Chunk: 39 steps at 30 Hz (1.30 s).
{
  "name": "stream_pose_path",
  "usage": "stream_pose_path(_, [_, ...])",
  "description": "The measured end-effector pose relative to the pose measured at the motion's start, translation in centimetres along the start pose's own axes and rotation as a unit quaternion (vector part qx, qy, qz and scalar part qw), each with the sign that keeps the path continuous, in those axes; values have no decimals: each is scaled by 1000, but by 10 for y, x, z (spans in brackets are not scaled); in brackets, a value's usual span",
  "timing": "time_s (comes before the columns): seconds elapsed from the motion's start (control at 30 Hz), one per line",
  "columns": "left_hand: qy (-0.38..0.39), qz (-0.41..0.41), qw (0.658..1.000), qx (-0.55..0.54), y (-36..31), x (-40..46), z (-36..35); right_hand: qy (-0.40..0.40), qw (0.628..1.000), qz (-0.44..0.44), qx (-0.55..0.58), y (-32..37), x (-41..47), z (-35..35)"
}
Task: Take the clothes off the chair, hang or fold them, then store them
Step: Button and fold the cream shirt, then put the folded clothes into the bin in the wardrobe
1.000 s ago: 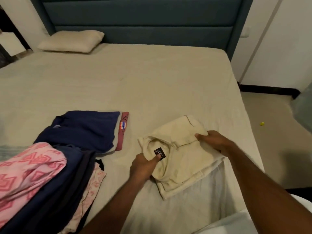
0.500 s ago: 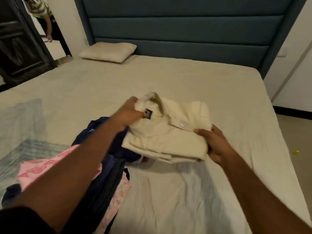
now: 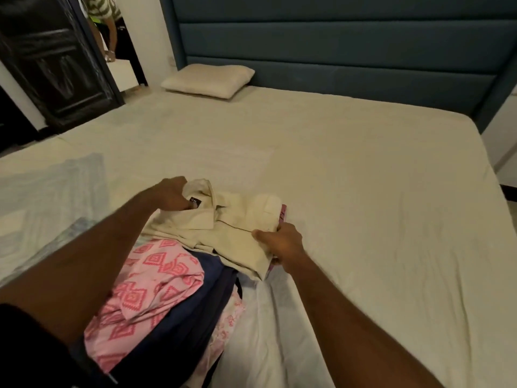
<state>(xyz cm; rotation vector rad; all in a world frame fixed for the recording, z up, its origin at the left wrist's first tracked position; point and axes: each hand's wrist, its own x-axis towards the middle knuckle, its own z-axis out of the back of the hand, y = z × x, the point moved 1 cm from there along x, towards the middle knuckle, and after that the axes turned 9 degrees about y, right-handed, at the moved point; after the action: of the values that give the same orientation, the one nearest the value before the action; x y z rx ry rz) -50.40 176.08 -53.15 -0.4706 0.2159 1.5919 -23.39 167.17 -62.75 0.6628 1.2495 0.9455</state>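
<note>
Folded cream shirt (image 3: 223, 228) held between both hands, near bed's (image 3: 363, 191) near left part. Left hand (image 3: 172, 193) pinches collar end by black tag. Right hand (image 3: 282, 242) pinches near right edge, thumb on top. Shirt now down on top of folded dark blue and red clothes (image 3: 282, 215), beside pile of pink patterned cloth (image 3: 156, 275). Half second ago shirt was up in air above them. Pillow (image 3: 208, 79) at far edge.

Dim warm indoor light, soft shadows, slightly blurred, wide-angle bending at edges
</note>
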Motion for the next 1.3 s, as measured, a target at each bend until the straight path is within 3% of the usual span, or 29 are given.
stream_pose_path(0.1, [-148,-61,987,14,-43,-4,14,-60,997,43,-39,6,-2,33])
stream_pose_path(0.17, [-198,-125,972,-18,-93,-13,16,-120,987,85,-72,16,-15,67])
stream_pose_path(0.27, [-168,-208,961,-69,-187,-32,-5,-178,965,121,-151,21,-36,127])
stream_pose_path(0.5, [-65,-379,921,-63,-429,-115,-111,-287,909,44,-298,-47,-139,316])
stream_pose_path(0.8, [-33,-508,860,-32,-680,-224,-200,-373,871,-34,-319,-154,-252,548])
stream_pose_path(0.93, [-52,-519,853,-39,-760,-242,-205,-380,875,-39,-299,-173,-259,627])
stream_pose_path(1.0, [-23,-509,859,-54,-778,-245,-200,-366,888,-34,-276,-174,-258,648])
stream_pose_path(1.2, [44,-404,895,-183,-773,-244,-136,-280,924,-26,-258,-118,-254,678])
stream_pose_path(1.3, [49,-342,907,-243,-751,-242,-83,-224,935,-17,-276,-47,-252,680])
